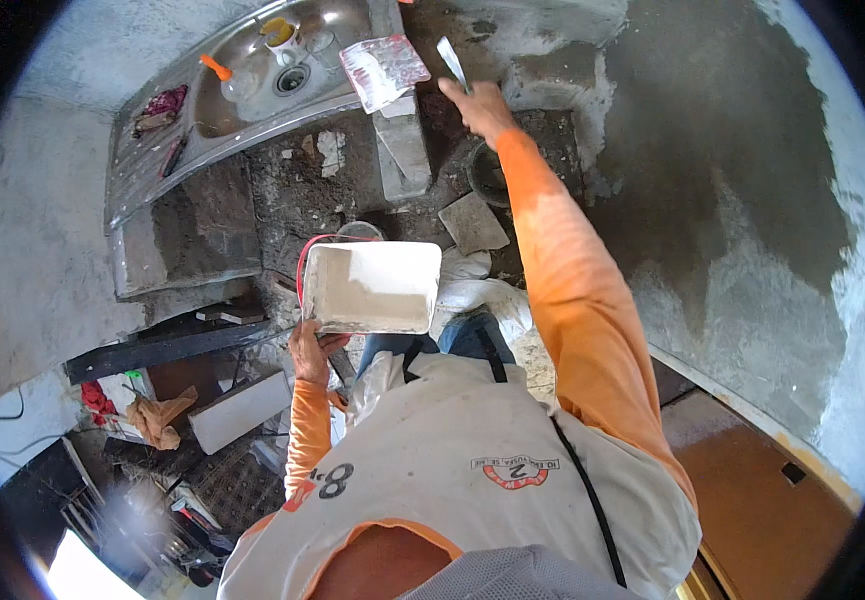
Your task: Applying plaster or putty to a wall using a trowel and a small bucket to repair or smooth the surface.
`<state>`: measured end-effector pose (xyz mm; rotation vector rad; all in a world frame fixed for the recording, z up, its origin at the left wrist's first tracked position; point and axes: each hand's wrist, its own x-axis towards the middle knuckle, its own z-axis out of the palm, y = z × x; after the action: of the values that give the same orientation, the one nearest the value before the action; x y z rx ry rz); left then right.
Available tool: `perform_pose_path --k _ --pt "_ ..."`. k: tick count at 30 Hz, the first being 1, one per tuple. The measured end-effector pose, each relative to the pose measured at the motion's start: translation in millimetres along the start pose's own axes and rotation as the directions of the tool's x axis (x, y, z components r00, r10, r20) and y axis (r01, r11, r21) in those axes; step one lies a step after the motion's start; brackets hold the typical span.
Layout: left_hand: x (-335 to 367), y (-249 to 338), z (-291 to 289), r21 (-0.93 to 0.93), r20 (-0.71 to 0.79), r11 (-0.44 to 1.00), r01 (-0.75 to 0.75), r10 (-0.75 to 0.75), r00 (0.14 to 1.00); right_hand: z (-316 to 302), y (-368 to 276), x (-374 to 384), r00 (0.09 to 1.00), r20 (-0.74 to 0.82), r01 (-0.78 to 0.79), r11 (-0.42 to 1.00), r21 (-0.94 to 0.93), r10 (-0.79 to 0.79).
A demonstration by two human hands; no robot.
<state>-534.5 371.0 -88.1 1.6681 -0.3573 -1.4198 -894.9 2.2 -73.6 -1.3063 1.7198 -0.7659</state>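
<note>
My left hand is closed on the near left edge of a white rectangular tub, held level in front of my body. A greyish film coats the tub's inside, and a red strap or handle curves around its left side. Stretched far forward, my right hand grips a putty knife with a narrow whitish blade pointing up and away. To the left of that blade, a red, white-smeared flat piece lies at the sink's corner, above a pale block.
A steel sink at far left holds a white cup and an orange-topped item. A round black container and a loose tile lie below my right arm. A partly damp grey wall rises at right; clutter fills lower left.
</note>
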Motion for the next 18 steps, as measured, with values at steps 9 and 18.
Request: perform_pose_path --k 9,18 --pt "86.5 15.6 4.0 0.098 0.045 0.991 0.090 -0.094 0.995 28.9 -17.7 66.4 0.956 0.292 -0.080 0.929 0.361 -0.031" --pt "197.7 16.9 39.0 0.260 0.316 0.960 0.103 -0.185 0.931 -84.5 59.8 -110.3 0.962 -0.160 -0.099 0.831 0.548 0.220"
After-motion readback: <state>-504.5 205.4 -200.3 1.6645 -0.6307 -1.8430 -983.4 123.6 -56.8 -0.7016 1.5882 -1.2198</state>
